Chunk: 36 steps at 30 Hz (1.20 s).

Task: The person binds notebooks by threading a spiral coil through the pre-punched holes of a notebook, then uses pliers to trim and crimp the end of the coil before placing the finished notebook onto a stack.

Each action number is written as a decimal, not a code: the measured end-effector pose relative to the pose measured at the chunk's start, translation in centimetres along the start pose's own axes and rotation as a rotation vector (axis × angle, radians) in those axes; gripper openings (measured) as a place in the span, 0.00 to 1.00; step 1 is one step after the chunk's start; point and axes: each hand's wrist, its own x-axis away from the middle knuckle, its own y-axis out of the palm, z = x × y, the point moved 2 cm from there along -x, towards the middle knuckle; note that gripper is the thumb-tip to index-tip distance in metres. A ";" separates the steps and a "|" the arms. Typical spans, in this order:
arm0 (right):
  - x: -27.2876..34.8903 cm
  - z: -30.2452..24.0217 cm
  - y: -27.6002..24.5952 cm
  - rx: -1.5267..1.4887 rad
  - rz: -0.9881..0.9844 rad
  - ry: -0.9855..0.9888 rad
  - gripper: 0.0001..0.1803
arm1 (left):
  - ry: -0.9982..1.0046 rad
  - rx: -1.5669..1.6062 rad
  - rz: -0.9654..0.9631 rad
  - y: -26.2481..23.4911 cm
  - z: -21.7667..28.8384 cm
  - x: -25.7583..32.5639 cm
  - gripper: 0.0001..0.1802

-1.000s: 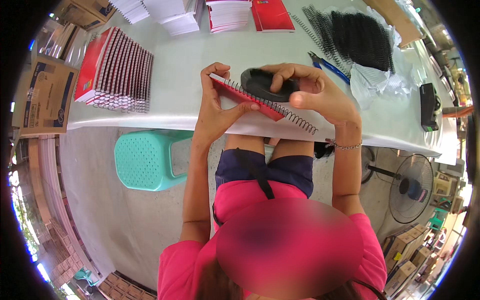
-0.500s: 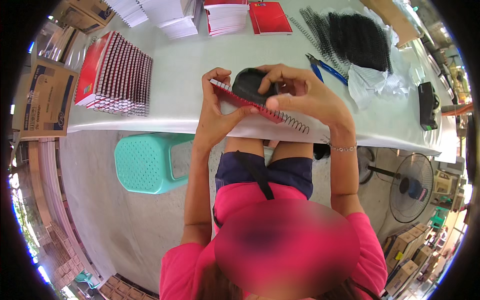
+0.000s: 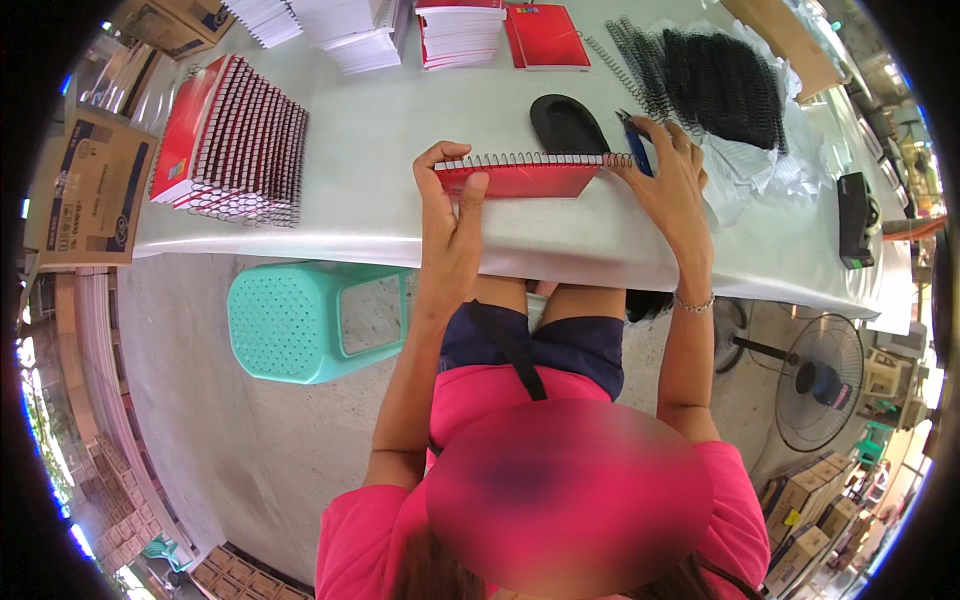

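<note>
Both hands steady the notebook (image 3: 520, 178) mid-frame: left hand (image 3: 452, 215) pinches its corner, right hand (image 3: 668, 185) presses the coil end flat.

Right hand (image 3: 672, 185) covers most of the blue-handled tool (image 3: 637, 150); tool type indeterminate. Stacks of white paper blocks (image 3: 345, 25) cut off by top edge. Person's head blurred.

Glossy red card notebook (image 3: 520, 180), wire coil, matt tabletop (image 3: 400, 120)
</note>
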 end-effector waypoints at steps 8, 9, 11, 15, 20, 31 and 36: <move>0.3 1.7 -0.6 -0.040 0.112 0.111 0.27 | 0.061 -0.113 0.024 -0.4 1.0 -0.4 0.14; 0.2 1.3 -1.1 -0.114 0.183 0.128 0.27 | 0.056 -0.119 0.033 -0.6 1.1 -0.5 0.13; 0.2 -0.2 -2.3 -0.232 0.298 0.096 0.25 | 0.076 -0.137 0.036 -0.8 1.2 -0.8 0.12; 2.0 -5.5 -5.4 -0.362 0.349 -0.120 0.25 | -0.006 -0.260 -0.044 -1.6 1.6 -1.1 0.12; 5.5 -10.4 -3.1 -0.486 0.037 -0.321 0.29 | -0.049 -0.217 -0.051 -2.2 1.0 -1.1 0.12; 6.8 -11.4 0.2 -0.400 0.071 -0.394 0.27 | -0.056 -0.088 -0.062 -1.9 1.8 -0.8 0.13; 6.9 -11.5 0.7 -0.426 0.127 -0.409 0.25 | -0.049 -0.119 -0.022 -1.5 2.1 -0.5 0.13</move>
